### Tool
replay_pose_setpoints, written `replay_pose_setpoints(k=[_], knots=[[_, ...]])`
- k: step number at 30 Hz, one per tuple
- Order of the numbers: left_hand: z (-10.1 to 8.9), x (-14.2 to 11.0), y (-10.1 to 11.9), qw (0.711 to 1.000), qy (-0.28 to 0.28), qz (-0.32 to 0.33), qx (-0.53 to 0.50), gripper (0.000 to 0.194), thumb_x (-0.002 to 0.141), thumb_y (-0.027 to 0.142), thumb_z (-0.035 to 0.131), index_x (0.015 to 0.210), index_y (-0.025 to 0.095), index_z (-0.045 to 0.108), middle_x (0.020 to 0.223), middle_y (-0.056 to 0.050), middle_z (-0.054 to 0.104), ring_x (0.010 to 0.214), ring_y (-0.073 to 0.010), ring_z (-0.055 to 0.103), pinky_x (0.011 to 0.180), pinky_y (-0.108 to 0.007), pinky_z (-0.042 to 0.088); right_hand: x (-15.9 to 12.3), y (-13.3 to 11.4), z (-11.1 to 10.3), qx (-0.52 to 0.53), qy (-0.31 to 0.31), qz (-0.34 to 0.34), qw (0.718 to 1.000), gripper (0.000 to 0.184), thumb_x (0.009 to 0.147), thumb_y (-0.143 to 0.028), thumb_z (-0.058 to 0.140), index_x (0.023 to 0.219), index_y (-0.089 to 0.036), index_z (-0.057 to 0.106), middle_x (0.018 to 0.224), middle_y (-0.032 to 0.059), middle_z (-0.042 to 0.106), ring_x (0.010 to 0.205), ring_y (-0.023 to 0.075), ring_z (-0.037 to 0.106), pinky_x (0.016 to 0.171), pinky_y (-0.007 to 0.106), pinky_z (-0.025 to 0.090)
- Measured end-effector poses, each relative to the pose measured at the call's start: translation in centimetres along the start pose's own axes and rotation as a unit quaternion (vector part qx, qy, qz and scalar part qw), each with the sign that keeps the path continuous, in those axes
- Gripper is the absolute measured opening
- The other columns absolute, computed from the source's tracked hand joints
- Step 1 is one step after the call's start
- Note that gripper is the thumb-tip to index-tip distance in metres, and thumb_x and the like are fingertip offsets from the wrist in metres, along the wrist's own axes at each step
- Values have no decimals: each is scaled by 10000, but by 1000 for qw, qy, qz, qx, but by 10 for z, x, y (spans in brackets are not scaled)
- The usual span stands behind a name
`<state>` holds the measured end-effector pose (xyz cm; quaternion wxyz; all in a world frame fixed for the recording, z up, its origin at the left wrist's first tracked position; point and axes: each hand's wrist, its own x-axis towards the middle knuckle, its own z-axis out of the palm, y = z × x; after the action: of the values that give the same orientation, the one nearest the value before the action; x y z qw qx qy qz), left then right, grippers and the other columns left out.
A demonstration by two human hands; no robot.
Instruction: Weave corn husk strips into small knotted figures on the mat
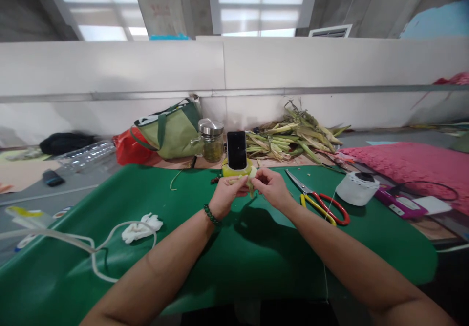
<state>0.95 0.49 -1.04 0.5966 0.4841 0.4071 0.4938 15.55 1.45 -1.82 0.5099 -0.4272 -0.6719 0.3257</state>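
Observation:
Both hands meet over the middle of a green mat (205, 277). My left hand (226, 194), with a dark beaded bracelet at the wrist, pinches a pale yellow-green strip of husk (251, 184). Thumb and fingers of my right hand (271, 185) are closed on the same strip, close beside the left fingertips. One end of the strip hangs down between the hands; the rest is partly hidden by my fingers. Just behind them a phone (236, 151) stands upright in a yellow-green holder (229, 170).
Dried husks (293, 133) lie heaped at the back. Scissors (318, 201), yellow-handled pliers (317, 210) and a white thread spool (357, 189) lie right. A glass jar (211, 143) and green bag (172, 131) stand behind. Crumpled tissue (142, 228) and a white cable (93, 250) are left.

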Motion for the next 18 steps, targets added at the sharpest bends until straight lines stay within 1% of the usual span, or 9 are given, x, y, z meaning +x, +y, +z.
replay_pose_setpoints(k=[3, 6, 8, 9, 11, 13, 16, 18], knots=[[0, 0, 1, 1000, -11, 12, -3, 391, 515, 415, 842, 757, 122, 748, 702, -61, 719, 655, -158, 637, 655, -282, 504, 0, -2, -3, 29, -4, 16, 999, 222, 711, -344, 609, 616, -194, 477, 515, -39, 512, 433, 84, 448, 412, 207, 366], [-4, 2, 3, 999, -22, -3, -23, 390, 483, 394, 859, 728, 115, 741, 684, -54, 708, 622, -141, 616, 630, -270, 496, 1, -5, -9, 48, -53, 37, 997, 325, 776, -452, 563, 606, -180, 506, 512, -20, 546, 422, 82, 461, 429, 214, 391], [-7, 3, 5, 999, -30, -13, -42, 373, 478, 375, 864, 711, 114, 732, 668, -43, 694, 588, -122, 592, 595, -253, 482, 1, -6, -13, 31, -88, 46, 995, 395, 800, -502, 534, 590, -168, 539, 526, -1, 573, 430, 84, 477, 443, 220, 405], [-8, 3, 7, 998, -33, -17, -50, 364, 477, 362, 866, 707, 116, 728, 662, -37, 686, 578, -116, 581, 584, -248, 476, 2, -6, -13, 19, -99, 50, 994, 401, 796, -509, 542, 596, -163, 559, 541, 5, 586, 439, 87, 489, 450, 223, 411], [-11, 4, 9, 997, -39, -20, -57, 340, 485, 340, 866, 690, 114, 716, 637, -26, 666, 562, -107, 564, 570, -241, 464, 2, -5, -13, 8, -114, 51, 992, 360, 765, -491, 595, 632, -156, 596, 580, 7, 606, 461, 92, 511, 463, 228, 426], [-12, 3, 11, 998, -42, -20, -53, 331, 494, 336, 862, 681, 111, 706, 621, -23, 654, 558, -108, 565, 564, -238, 456, 1, -5, -11, 23, -130, 54, 990, 314, 735, -459, 637, 657, -157, 607, 598, 1, 606, 469, 93, 516, 464, 228, 431], [-12, 3, 12, 998, -39, -23, -37, 352, 489, 342, 862, 708, 110, 712, 650, -35, 671, 584, -128, 595, 588, -253, 472, 1, -6, -10, 54, -159, 61, 984, 285, 725, -428, 654, 646, -163, 589, 592, -12, 591, 469, 84, 507, 459, 218, 427], [-11, 3, 12, 999, -29, -22, -28, 351, 480, 330, 866, 713, 114, 716, 656, -30, 675, 589, -124, 595, 611, -259, 483, 2, -6, -11, 53, -176, 66, 981, 282, 730, -414, 653, 626, -165, 568, 563, -24, 569, 466, 79, 502, 462, 211, 429]])
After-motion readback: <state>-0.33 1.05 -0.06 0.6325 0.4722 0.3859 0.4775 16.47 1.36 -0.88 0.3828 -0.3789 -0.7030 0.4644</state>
